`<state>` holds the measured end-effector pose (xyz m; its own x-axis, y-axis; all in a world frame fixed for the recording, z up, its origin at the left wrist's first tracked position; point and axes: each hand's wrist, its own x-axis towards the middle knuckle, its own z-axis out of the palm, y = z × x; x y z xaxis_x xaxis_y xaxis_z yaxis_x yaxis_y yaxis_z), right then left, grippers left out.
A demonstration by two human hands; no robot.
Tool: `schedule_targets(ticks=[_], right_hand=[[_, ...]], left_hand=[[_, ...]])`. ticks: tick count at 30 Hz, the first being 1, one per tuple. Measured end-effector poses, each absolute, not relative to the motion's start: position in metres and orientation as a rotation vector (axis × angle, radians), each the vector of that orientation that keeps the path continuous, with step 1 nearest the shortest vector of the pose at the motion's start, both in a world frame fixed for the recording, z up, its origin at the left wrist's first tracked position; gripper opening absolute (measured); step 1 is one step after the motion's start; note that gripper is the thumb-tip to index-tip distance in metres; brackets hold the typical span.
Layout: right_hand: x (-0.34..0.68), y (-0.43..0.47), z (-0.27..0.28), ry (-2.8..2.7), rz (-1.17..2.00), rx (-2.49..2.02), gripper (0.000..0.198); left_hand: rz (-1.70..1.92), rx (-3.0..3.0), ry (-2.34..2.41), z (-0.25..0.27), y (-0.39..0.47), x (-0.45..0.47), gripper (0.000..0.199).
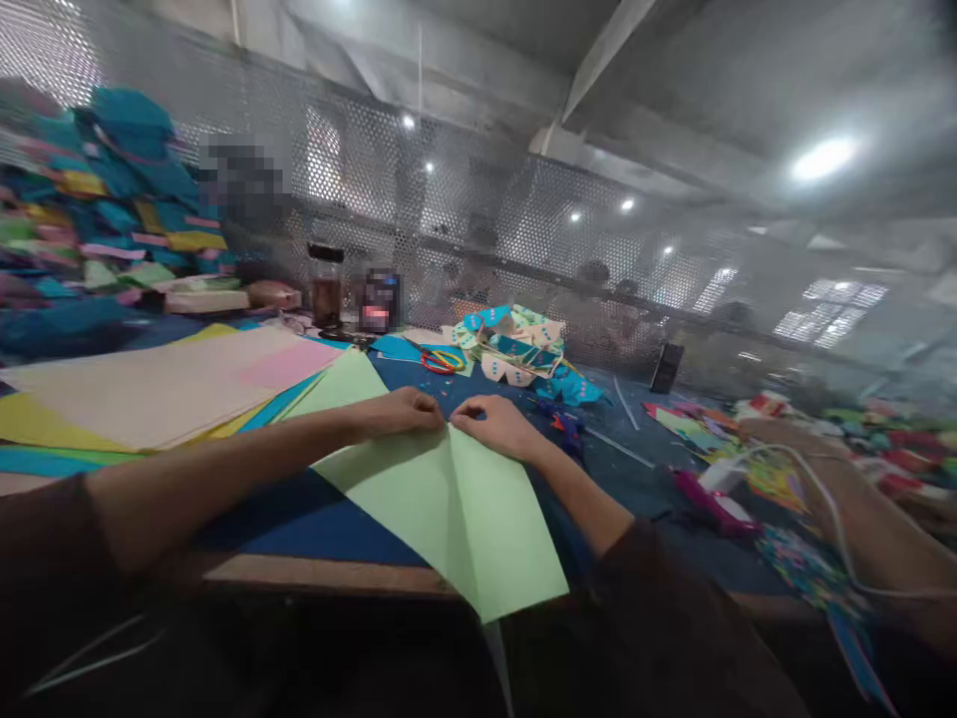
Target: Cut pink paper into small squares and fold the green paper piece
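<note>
A sheet of light green paper lies across the blue tabletop, and its lower corner hangs past the front edge. One crease runs down it from between my hands. My left hand pinches the paper's far edge. Right beside it, my right hand has thumb and finger closed on the same edge, almost touching the left. The fingertips cover the spot where the crease meets that edge.
To the left lie stacked coloured sheets. Beyond my hands are scissors, a pile of dotted paper pieces, a blue glue gun and a dark-lidded jar. Another person's arm reaches in at the right, near a magenta device.
</note>
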<state>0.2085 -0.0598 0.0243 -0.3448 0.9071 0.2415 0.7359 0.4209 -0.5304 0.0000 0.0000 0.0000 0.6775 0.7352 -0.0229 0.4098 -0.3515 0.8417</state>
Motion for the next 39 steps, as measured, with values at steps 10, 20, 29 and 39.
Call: schedule_targets(ticks=[10, 20, 29, 39], right_hand=[[0.206, -0.056, 0.018, -2.15, 0.552, -1.37, 0.017], [0.203, -0.058, 0.016, -2.106, 0.588, -1.378, 0.017], [0.201, -0.055, 0.012, -2.082, 0.607, -1.361, 0.014], [0.2, -0.047, 0.002, -1.923, 0.772, -1.349, 0.014]], left_hand=[[0.468, 2.024, 0.931, 0.003, -0.009, 0.004, 0.028], [0.502, 2.1, 0.936, 0.003, -0.011, 0.008, 0.024], [0.565, 2.161, 0.966, 0.007, -0.019, 0.012, 0.027], [0.712, 2.246, 0.971, 0.002, -0.021, 0.011, 0.019]])
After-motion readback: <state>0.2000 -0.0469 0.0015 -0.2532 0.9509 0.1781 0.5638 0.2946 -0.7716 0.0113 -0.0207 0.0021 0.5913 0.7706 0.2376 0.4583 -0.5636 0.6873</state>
